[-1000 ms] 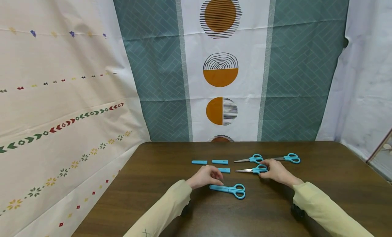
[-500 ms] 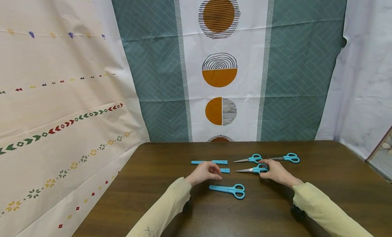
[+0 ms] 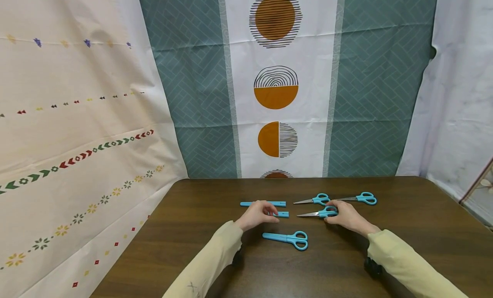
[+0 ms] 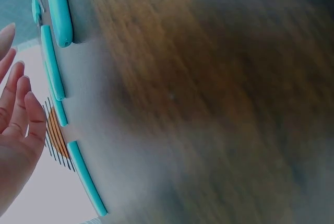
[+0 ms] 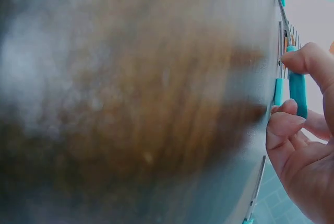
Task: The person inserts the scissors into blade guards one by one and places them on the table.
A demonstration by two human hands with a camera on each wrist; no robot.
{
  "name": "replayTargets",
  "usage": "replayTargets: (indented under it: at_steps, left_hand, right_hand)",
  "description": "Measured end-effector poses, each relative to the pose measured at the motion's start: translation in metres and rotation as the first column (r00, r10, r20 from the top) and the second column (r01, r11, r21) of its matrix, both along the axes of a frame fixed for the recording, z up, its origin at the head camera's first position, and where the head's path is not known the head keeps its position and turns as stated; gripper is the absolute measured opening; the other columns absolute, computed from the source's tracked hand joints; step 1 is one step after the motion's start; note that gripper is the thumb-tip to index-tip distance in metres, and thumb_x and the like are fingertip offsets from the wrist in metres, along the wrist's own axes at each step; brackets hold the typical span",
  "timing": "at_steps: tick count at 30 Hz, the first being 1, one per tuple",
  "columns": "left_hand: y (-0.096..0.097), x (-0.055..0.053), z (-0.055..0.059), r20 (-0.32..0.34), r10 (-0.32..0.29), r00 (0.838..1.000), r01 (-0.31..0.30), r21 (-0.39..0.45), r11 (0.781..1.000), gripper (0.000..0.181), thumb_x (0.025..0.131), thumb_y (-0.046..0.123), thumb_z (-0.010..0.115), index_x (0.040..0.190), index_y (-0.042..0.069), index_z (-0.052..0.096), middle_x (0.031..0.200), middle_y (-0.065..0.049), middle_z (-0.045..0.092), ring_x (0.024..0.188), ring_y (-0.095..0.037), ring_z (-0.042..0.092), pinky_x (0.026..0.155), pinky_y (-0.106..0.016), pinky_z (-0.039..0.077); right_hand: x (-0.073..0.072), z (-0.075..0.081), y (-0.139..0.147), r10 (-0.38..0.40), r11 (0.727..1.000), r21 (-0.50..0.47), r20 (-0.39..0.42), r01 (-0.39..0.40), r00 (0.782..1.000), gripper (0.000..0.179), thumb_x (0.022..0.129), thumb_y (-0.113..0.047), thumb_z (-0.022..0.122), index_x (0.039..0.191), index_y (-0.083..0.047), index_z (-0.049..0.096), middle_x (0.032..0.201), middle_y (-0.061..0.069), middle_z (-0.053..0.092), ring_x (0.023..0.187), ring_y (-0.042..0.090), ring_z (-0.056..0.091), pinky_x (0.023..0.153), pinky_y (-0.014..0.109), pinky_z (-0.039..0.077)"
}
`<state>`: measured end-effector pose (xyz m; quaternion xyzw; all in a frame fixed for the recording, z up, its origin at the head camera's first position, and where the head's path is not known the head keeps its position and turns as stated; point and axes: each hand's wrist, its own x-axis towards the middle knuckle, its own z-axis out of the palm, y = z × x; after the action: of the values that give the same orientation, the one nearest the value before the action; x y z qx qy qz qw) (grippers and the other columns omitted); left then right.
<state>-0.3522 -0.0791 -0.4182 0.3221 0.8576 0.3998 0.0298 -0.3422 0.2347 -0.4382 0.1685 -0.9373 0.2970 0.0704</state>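
Observation:
In the head view my left hand (image 3: 257, 214) hovers over a light-blue blade cover (image 3: 284, 214) and hides its left part. The left wrist view shows the fingers (image 4: 20, 106) loosely bent, with nothing between them. My right hand (image 3: 349, 216) pinches the blue handle of a pair of scissors (image 3: 321, 213), its bare blades pointing left. In the right wrist view, thumb and fingers close on that handle (image 5: 298, 91), which is raised off the table. Nearer the front lies another pair of scissors (image 3: 286, 238) with its blades inside a blue cover.
Behind my hands lie two more blue covers, one on the left (image 3: 245, 204) and one beside it (image 3: 279, 203). Two bare-bladed scissors lie at the back, one in the middle (image 3: 319, 199) and one farther right (image 3: 366, 198). All are on a brown wooden table (image 3: 204, 195).
My left hand has moved away from the covered scissors, back toward the nearest loose cover. The right hand has stayed almost still, keeping hold of the same scissors.

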Motion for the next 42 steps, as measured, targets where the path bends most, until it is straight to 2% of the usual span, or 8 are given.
replayTargets:
  at_steps: [5, 17, 24, 30, 36, 42]
  left_hand:
    - [0.002, 0.0, 0.001, 0.001, 0.006, 1.0, -0.006, 0.007, 1.0, 0.015, 0.076, 0.013, 0.074, 0.087, 0.005, 0.068, 0.075, 0.007, 0.057, 0.069, -0.015, 0.053, 0.061, -0.024, 0.044]
    - [0.005, -0.006, 0.0, -0.011, 0.004, 1.0, -0.003, 0.021, 1.0, 0.016, 0.075, 0.011, 0.075, 0.088, 0.004, 0.068, 0.076, 0.005, 0.058, 0.066, -0.009, 0.052, 0.06, -0.023, 0.044]
    - [0.005, -0.007, 0.0, -0.02, 0.023, 1.0, -0.023, 0.016, 1.0, 0.017, 0.075, 0.011, 0.075, 0.088, 0.003, 0.068, 0.08, -0.004, 0.059, 0.067, -0.011, 0.05, 0.061, -0.024, 0.043]
    - [0.006, -0.009, -0.003, -0.069, 0.029, 0.997, -0.03, -0.005, 1.0, 0.019, 0.075, 0.014, 0.075, 0.089, 0.003, 0.068, 0.085, -0.003, 0.056, 0.071, -0.012, 0.049, 0.064, -0.024, 0.042]
    - [0.007, -0.013, -0.007, -0.065, 0.045, 0.997, -0.045, 0.015, 0.999, 0.022, 0.074, 0.014, 0.077, 0.09, 0.004, 0.068, 0.085, 0.0, 0.053, 0.078, -0.022, 0.052, 0.067, -0.025, 0.043]
    - [0.009, -0.017, -0.011, -0.051, 0.054, 0.997, -0.054, 0.018, 0.998, 0.021, 0.074, 0.013, 0.076, 0.091, 0.004, 0.068, 0.086, -0.002, 0.053, 0.079, -0.023, 0.053, 0.068, -0.026, 0.043]
  right_hand:
    - [0.001, 0.001, -0.001, -0.003, 1.0, -0.012, -0.019, 0.003, 1.0, 0.043, 0.072, -0.019, 0.073, 0.101, 0.008, 0.057, 0.087, 0.009, 0.058, 0.071, 0.02, 0.048, 0.066, 0.038, 0.044]
    - [0.005, 0.005, -0.001, -0.02, 1.0, -0.016, -0.002, 0.019, 1.0, 0.043, 0.073, -0.021, 0.073, 0.101, 0.008, 0.059, 0.082, 0.005, 0.056, 0.067, 0.019, 0.046, 0.059, 0.033, 0.041]
    - [0.006, 0.01, 0.0, -0.003, 0.999, -0.04, -0.023, 0.002, 1.0, 0.04, 0.074, -0.02, 0.072, 0.1, 0.008, 0.059, 0.078, 0.004, 0.056, 0.063, 0.016, 0.045, 0.055, 0.031, 0.039]
    - [0.009, 0.014, 0.004, 0.019, 0.999, -0.04, -0.06, -0.021, 0.998, 0.044, 0.075, -0.023, 0.073, 0.102, 0.009, 0.059, 0.083, 0.006, 0.06, 0.062, 0.014, 0.046, 0.057, 0.031, 0.041]
    - [0.01, 0.017, 0.008, 0.026, 0.999, -0.024, -0.081, -0.028, 0.996, 0.042, 0.074, -0.023, 0.073, 0.099, 0.008, 0.06, 0.088, 0.008, 0.061, 0.067, 0.015, 0.049, 0.061, 0.033, 0.044]
    - [0.014, 0.021, 0.01, 0.025, 0.998, -0.047, -0.085, -0.029, 0.996, 0.041, 0.074, -0.022, 0.073, 0.099, 0.007, 0.061, 0.086, 0.006, 0.061, 0.066, 0.015, 0.047, 0.059, 0.033, 0.043]
